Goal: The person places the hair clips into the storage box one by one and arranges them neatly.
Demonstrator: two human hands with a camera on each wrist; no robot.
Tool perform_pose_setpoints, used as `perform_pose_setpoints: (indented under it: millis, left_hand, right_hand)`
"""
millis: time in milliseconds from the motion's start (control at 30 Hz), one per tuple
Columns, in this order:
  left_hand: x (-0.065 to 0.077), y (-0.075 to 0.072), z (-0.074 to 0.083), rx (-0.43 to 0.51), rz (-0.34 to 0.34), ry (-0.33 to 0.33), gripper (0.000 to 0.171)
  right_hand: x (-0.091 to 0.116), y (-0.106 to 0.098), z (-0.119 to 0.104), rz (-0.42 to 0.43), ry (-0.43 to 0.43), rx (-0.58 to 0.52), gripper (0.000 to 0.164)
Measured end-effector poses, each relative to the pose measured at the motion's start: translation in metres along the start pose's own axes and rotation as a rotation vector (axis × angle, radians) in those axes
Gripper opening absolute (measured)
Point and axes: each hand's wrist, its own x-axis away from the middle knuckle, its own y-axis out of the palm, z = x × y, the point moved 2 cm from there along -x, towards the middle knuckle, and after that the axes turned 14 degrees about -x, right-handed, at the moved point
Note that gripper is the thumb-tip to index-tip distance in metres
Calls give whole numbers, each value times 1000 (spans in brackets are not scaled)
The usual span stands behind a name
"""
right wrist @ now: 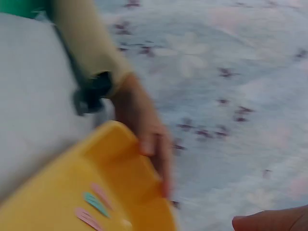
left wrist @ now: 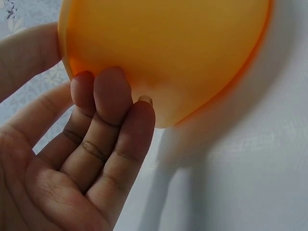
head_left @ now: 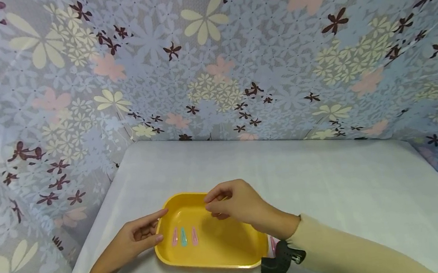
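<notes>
A yellow plastic tray [head_left: 228, 242] has its left end in my left hand [head_left: 133, 240]. The thumb and index finger lie at the rim, while the other fingers curl against the outside wall, as the left wrist view shows. Inside the tray, toward the left, a pink hair clip [head_left: 175, 236], a teal hair clip [head_left: 183, 237] and another pink hair clip [head_left: 194, 236] lie side by side. Over the tray's far right part is my right hand [head_left: 237, 202], fingers bent and thumb close to the index finger. I cannot tell whether something is between those fingertips.
Past the tray's right end, pink hair clips [head_left: 273, 244] show partly, hidden by the tray and the right wrist camera [head_left: 277, 261]. A white cloth [head_left: 330, 177] covers the table. Flowered fabric [head_left: 210, 64] hangs behind and at the sides.
</notes>
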Motion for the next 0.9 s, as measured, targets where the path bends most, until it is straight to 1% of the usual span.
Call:
perform_pose_setpoints:
  millis: [100,167,300,400,500,667,733,833,900]
  left_hand:
    - [-1,1,0,8,4,3,55]
    - [-2,1,0,6,4,12,55]
    - [-1,0,1,5,6,14,55]
    - [0,0,1,7,8,4,55]
    - [0,0,0,8,8,7,55]
    - [0,0,0,-2,12,20,55]
    - [0,1,0,-6,15,21,54]
    - [0,1,-1,-6,15,14,54]
    - [0,1,-1,-2,11,10,55]
  right_hand:
    - [12,-24,-13,20,-30,-49,23]
    - [22,-41,-21,53,-52,-89,27]
    - [45,-74,-34,146,-107,-144,34]
    - [61,-93,-38,201,-125,-161,38]
    - [74,-106,-34,228,-126,-175,40]
    - [94,-124,-21,249,-136,-209,35]
    - [101,-130,-15,257,-128,-191,35]
    - [109,-137,-3,266,-98,-133,36]
    - [114,-141,7,272,-77,-127,36]
